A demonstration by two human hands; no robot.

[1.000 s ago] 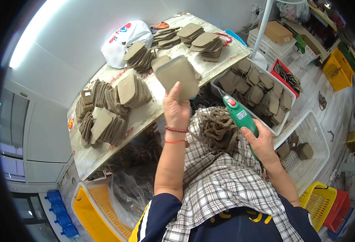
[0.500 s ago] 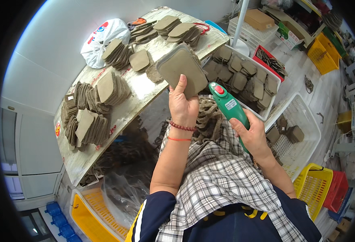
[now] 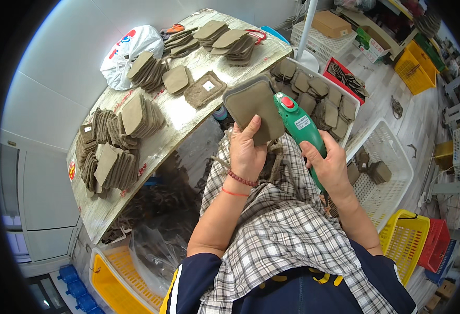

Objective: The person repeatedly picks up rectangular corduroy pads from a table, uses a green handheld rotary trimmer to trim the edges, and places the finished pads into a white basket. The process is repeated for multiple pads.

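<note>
My left hand [image 3: 247,152] is closed on a brown, rounded-square fabric pad [image 3: 253,102], its thumb flat on the face and its fingers behind. A dark grey fuzzy edge rims the pad's top. My right hand [image 3: 328,163] wraps round a green electric cutter [image 3: 298,121] with a red button. The cutter's front end is at the pad's right edge; its blade is hidden, and I cannot tell whether it touches. Below the pad, brown trimmed strips [image 3: 273,161] lie on my checked apron [image 3: 277,225].
Stacks of brown pads [image 3: 116,165] and a white plastic bag [image 3: 130,56] lie on the worn table [image 3: 180,125]. At right stand a white bin of pads [image 3: 354,119], a red tray [image 3: 347,78], a white basket [image 3: 397,183] and a yellow basket [image 3: 405,243].
The pad in my left hand has moved right and slightly down, closer to the cutter. A brown fuzzy-edged piece with a white label now shows fully on the table.
</note>
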